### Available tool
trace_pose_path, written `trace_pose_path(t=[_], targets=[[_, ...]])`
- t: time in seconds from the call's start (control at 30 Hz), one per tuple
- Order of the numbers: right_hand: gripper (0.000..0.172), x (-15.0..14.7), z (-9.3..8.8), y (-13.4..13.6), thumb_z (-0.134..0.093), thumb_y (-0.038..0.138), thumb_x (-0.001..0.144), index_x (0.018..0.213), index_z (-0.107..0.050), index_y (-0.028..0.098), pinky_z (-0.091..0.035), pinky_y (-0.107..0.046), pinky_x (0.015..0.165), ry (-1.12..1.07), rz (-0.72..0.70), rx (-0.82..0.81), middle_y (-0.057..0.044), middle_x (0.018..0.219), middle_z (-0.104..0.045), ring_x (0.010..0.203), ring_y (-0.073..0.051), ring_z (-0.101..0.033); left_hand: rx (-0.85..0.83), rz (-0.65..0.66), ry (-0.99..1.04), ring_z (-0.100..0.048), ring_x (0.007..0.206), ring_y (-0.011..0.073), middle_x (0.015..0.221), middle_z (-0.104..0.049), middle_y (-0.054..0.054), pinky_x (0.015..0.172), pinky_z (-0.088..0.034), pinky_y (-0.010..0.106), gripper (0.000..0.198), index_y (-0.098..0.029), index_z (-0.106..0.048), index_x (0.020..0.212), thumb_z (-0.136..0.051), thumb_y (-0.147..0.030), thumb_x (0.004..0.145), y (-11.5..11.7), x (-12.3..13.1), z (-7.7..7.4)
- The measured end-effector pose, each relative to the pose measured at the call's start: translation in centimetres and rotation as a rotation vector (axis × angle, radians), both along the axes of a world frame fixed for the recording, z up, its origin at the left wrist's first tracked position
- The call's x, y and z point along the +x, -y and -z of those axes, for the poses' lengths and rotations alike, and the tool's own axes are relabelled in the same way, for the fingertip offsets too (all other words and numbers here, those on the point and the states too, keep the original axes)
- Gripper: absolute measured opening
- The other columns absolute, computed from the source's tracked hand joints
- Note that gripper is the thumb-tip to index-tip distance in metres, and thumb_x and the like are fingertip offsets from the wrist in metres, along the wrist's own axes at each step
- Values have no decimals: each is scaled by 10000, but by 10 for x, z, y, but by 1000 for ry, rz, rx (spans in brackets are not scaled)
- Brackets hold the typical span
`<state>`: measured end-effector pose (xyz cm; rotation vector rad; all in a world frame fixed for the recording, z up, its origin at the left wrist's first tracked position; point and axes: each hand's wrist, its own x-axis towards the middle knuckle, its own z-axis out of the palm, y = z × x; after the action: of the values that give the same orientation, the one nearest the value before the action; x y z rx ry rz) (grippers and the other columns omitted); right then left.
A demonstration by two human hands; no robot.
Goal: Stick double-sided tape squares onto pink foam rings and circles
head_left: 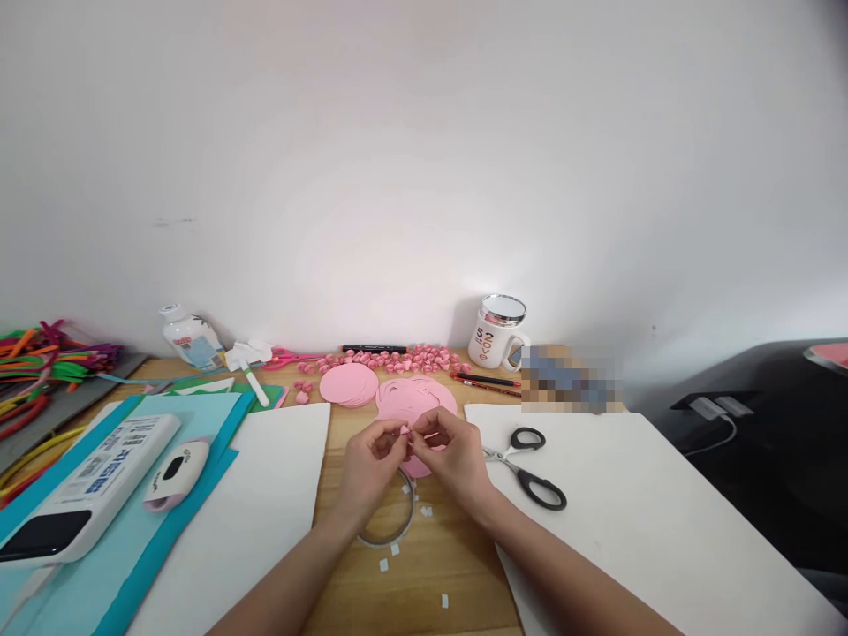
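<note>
My left hand [372,461] and my right hand [458,455] meet over the middle of the table, fingertips pinched together. Between them is a small rolled piece of pink paper [405,430], mostly covered by the fingers. Pink cut paper pieces [416,396] lie spread just behind and beneath my hands. To their left sits a stack of pink paper circles [348,385]. Below my left wrist a roll of tape [412,512] lies flat, partly hidden. Several little white squares [383,565] are scattered near it. Many small rolled pink paper flowers [430,357] are heaped along the wall.
Black-handled scissors [543,491] lie partly open on a white board [636,530] at right. A white mug [494,340] stands by the wall, pens [487,382] before it. Leftward are a power bank [99,486], a small white device [177,473], a bottle [192,337] and pipe cleaners [46,362].
</note>
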<state>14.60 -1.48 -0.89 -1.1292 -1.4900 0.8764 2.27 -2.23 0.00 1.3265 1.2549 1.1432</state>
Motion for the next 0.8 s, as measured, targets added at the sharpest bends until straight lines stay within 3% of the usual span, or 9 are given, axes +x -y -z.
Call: trace_pose_path(t=[0.13, 0.37, 0.63, 0.8], targets=[[21, 0, -2, 1, -539, 176, 688, 676, -551, 165, -507, -225, 521, 61, 27, 76, 4, 624, -595, 534, -108, -577, -66, 16, 68, -617, 587, 159, 745, -665, 64, 554, -512, 275, 296, -122, -614, 909, -586, -322, 693, -1, 0, -1], [29, 4, -2, -2, -556, 145, 667, 683, -554, 169, -519, -246, 580, 8, 113, 84, 5, 672, -584, 603, -116, -571, -52, 53, 107, -616, 700, 157, 797, -651, 58, 645, -502, 270, 362, -131, -582, 985, -629, -284, 659, -1, 1, 0], [46, 0, -2, 1, -548, 134, 672, 697, -565, 170, -521, -255, 581, 34, 67, 129, -13, 703, -576, 662, -132, -559, -35, 19, 88, -599, 576, 130, 801, -680, 53, 555, -499, 247, 341, -140, -631, 988, -595, -312, 695, 0, -1, -3], [73, 1, 2, -1, -526, 143, 710, 709, -582, 190, -503, -261, 577, 137, 48, 256, -18, 679, -586, 703, -151, -531, -39, 5, 82, -609, 581, 144, 800, -693, 63, 558, -509, 264, 329, -152, -658, 978, -611, -302, 689, -1, -4, 2]])
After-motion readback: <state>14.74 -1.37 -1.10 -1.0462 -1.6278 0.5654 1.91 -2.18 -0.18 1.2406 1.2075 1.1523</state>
